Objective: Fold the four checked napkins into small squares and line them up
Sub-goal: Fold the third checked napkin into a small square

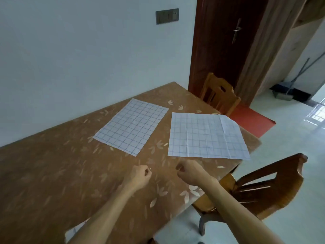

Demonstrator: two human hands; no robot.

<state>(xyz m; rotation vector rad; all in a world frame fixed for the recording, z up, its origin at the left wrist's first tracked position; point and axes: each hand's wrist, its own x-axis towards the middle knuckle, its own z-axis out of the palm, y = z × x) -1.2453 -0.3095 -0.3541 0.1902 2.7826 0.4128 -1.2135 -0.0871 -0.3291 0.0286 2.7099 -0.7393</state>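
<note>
Two white napkins with blue checks lie flat and unfolded on the brown leaf-patterned table (52,173). The left napkin (131,125) lies at an angle. The right napkin (205,136) is creased and reaches the table's right edge. A corner of another checked napkin (76,230) shows at the table's near edge, beside my left forearm. My left hand (139,176) is just in front of the left napkin, its fingers curled in and holding nothing. My right hand (189,171) is just short of the right napkin's near edge, also curled and holding nothing.
A white wall runs along the table's far side. One wooden chair (219,94) stands at the far right corner and another (260,189) at the right side near me. A dark door (228,41) is behind them.
</note>
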